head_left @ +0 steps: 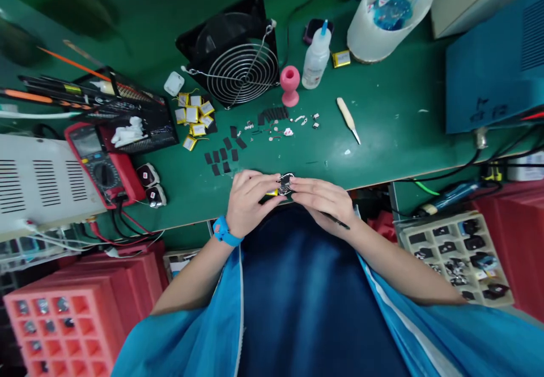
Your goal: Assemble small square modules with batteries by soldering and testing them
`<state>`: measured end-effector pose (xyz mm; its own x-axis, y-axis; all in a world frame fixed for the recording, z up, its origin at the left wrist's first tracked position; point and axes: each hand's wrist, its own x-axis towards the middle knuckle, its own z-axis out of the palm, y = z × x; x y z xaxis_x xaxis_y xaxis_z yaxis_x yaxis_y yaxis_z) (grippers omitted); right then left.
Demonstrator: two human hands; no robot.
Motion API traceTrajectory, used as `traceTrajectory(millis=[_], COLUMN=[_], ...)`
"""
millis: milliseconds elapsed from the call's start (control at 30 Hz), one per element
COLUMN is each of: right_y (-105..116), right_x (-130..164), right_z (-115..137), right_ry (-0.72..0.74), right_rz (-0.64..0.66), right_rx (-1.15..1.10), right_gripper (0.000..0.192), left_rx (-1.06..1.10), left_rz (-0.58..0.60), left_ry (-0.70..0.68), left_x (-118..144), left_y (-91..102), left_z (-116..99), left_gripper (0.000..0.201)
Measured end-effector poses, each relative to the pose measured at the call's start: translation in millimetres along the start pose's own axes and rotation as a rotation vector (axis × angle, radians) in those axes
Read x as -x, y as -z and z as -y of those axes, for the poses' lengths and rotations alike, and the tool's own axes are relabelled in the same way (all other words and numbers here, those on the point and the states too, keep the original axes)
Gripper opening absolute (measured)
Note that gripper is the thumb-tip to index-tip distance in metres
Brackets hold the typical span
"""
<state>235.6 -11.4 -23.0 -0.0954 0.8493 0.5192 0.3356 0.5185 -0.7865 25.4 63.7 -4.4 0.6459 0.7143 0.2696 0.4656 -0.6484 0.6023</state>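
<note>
My left hand (255,198), with a blue wristband, is closed on a small open electronic device (285,183) with a dark inside and a pale rim. A yellow battery (271,193) shows beside it under my left fingers. My right hand (325,200) has its fingers pressed together, with the tips on the device's right side. From beneath the right palm sticks out the end of a thin dark tool (338,221), perhaps tweezers; its other end is hidden. Just beyond the hands lie black foam pieces (223,154) and small loose parts (276,132).
A black fan (244,65) stands behind the parts, with yellow batteries (192,114) left of it. Right of it are a pink holder (290,86), a dropper bottle (317,59) and a wooden-handled tool (348,119). A red multimeter (104,164) is at left, a blue machine (495,62) at right.
</note>
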Motion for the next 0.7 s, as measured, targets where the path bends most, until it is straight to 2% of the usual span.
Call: traceTrajectory(millis=[100, 233, 300, 433, 533, 700], right_y=[0.0, 1.6, 3.3, 4.9, 4.1, 5.1], right_x=[-3.6, -10.2, -12.0, -11.8, -10.1, -6.8], right_z=[3.7, 9.6, 10.6, 8.9, 6.6, 3.7], right_ry=[-0.052, -0.224, -0.263, -0.145, -0.067, -0.046], right_rz=[-0.054, -0.182, -0.187, -0.057, -0.031, 0.003], right_rx=[-0.064, -0.137, -0.159, -0.101, -0.044, -0.047], right_gripper=[0.027, 0.023, 0.020, 0.022, 0.024, 0.025], left_rx=[-0.012, -0.028, -0.056, -0.085, -0.066, -0.057], left_rz=[0.007, 0.011, 0.031, 0.035, 0.012, -0.001], left_ry=[-0.006, 0.001, 0.020, 0.017, -0.003, -0.007], left_x=[-0.4, 0.5, 1.3, 2.1, 1.7, 1.5], left_y=[0.6, 1.5, 1.9, 2.1, 1.9, 0.9], left_z=[-0.9, -1.6, -1.4, -1.6, -1.9, -1.1], left_gripper=[0.022, 0.021, 0.022, 0.021, 0.020, 0.022])
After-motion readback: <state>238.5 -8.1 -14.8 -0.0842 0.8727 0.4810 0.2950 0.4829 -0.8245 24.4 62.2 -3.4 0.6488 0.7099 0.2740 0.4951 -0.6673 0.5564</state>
